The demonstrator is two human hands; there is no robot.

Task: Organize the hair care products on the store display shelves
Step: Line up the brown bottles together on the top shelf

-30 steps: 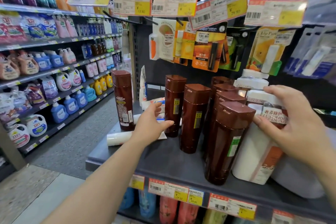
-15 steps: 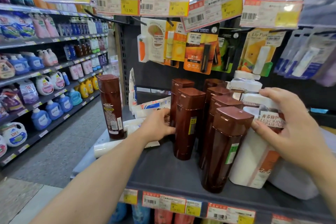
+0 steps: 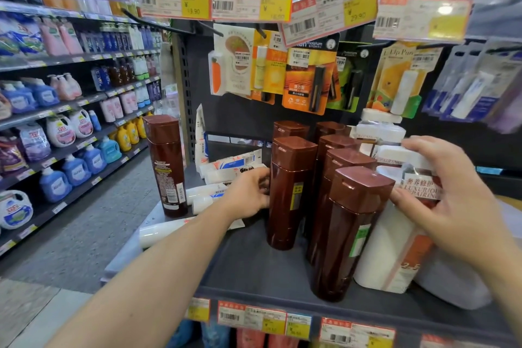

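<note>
Several tall brown shampoo bottles with square caps stand in two rows on the dark shelf. My left hand curls against the left side of the left row's front brown bottle; its fingertips are hidden behind that bottle. Another brown bottle stands alone near the shelf's left end. To the right of the brown rows are white bottles. My right hand grips the front white bottle at its cap, thumb on the label.
White tubes lie loose on the shelf between the lone bottle and my left hand; one more tube lies at the left edge. Lip balm packs and price cards hang just above. An aisle of detergent shelves runs on the left.
My left hand reached forward and closed against the left row of brown bottles. The rear-left bottle shifted right, into line behind the front one. My right hand stayed on the white bottle.
</note>
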